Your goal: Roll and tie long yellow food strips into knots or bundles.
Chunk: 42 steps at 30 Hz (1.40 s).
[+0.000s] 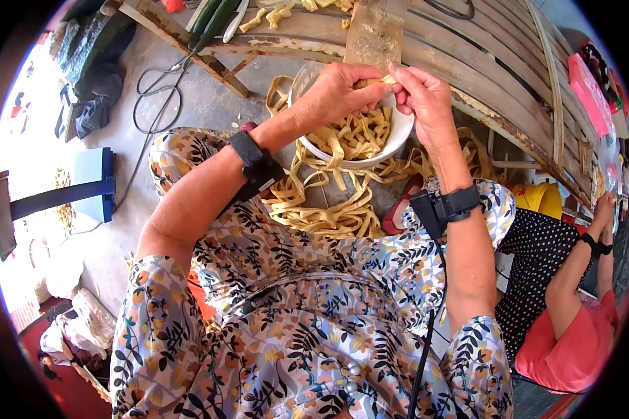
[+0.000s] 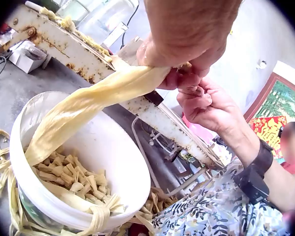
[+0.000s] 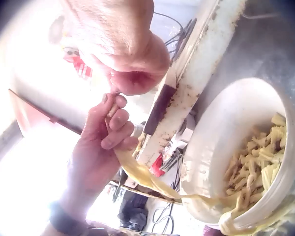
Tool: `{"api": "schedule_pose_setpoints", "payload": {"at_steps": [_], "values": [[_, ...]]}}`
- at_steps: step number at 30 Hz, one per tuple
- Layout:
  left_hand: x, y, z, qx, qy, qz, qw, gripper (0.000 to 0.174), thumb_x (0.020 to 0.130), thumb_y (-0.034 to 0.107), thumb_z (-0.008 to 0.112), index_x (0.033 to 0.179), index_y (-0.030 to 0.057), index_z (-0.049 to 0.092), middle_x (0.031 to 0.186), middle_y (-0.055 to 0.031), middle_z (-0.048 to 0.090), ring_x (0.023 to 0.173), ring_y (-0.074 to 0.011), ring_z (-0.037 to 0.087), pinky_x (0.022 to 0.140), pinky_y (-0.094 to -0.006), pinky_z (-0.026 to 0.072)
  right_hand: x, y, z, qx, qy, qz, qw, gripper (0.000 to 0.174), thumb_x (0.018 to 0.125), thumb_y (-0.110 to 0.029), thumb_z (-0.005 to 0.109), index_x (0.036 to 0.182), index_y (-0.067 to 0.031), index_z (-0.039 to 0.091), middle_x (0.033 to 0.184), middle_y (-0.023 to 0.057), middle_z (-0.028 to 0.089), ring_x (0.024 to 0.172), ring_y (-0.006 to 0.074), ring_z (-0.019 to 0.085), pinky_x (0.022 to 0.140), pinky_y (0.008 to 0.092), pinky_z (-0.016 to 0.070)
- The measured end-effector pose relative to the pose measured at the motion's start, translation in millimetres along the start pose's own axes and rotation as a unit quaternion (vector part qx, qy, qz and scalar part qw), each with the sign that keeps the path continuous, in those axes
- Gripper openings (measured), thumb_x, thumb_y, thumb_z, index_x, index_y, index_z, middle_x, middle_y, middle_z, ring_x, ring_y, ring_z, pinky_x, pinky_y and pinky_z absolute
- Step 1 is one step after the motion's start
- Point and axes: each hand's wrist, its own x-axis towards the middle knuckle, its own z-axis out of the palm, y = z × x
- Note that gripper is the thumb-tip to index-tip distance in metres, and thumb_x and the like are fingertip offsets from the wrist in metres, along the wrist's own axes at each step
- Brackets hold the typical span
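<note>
A long, soft, pale yellow strip (image 2: 96, 101) runs from my left hand (image 1: 335, 94) down into a white bucket (image 1: 397, 143). The left fingers curl round it, and its upper end shows between the two hands in the head view. My right hand (image 1: 428, 98) meets the left one there, thumb and fingertips pinching the strip's end. In the right wrist view the left hand (image 3: 96, 147) grips the strip below the right hand (image 3: 123, 49), whose palm hides its own fingertips. Short, folded yellow pieces (image 2: 73, 179) lie in the bucket under both hands.
More long yellow strips (image 1: 328, 209) hang over the bucket's rim and pile round it. Beyond stands a rusty-edged slatted bench (image 1: 461, 49) with a wooden board (image 1: 374, 35). A yellow bucket (image 1: 541, 199) and another person in red (image 1: 573, 342) are to the right.
</note>
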Motion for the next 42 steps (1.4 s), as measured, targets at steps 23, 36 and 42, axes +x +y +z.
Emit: {"api": "schedule_pose_setpoints", "payload": {"at_steps": [23, 36, 42], "values": [[-3, -14, -17, 0.091, -0.021, 0.039, 0.995, 0.020, 0.090, 0.014, 0.047, 0.088, -0.0011, 0.059, 0.064, 0.0006, 0.054, 0.054, -0.0059, 0.048, 0.049, -0.0199, 0.0407, 0, 17, 3, 0.068, -0.062, 0.032, 0.995, 0.018, 0.076, -0.008, 0.064, 0.093, -0.0026, 0.060, 0.068, 0.0010, 0.055, 0.054, 0.0024, 0.045, 0.044, 0.0140, 0.0333], [-4, 4, -44, 0.014, -0.141, -0.040, 0.989, 0.026, 0.091, 0.022, 0.046, 0.087, 0.0000, 0.058, 0.063, 0.0021, 0.051, 0.057, -0.0053, 0.047, 0.053, -0.0193, 0.0393, 4, 0, -7, 0.062, -0.099, 0.052, 0.992, 0.016, 0.079, -0.011, 0.063, 0.090, 0.0000, 0.061, 0.067, 0.0006, 0.052, 0.053, 0.0020, 0.039, 0.044, 0.0157, 0.0286], [21, 13, -71, 0.115, -0.014, 0.030, 0.993, 0.023, 0.087, 0.022, 0.051, 0.080, 0.0009, 0.059, 0.060, 0.0025, 0.049, 0.057, -0.0050, 0.046, 0.052, -0.0197, 0.0381, 32, -29, -15, 0.039, -0.023, -0.004, 0.999, 0.017, 0.080, -0.013, 0.062, 0.089, 0.0008, 0.060, 0.066, 0.0008, 0.052, 0.051, 0.0019, 0.039, 0.042, 0.0156, 0.0302]]}}
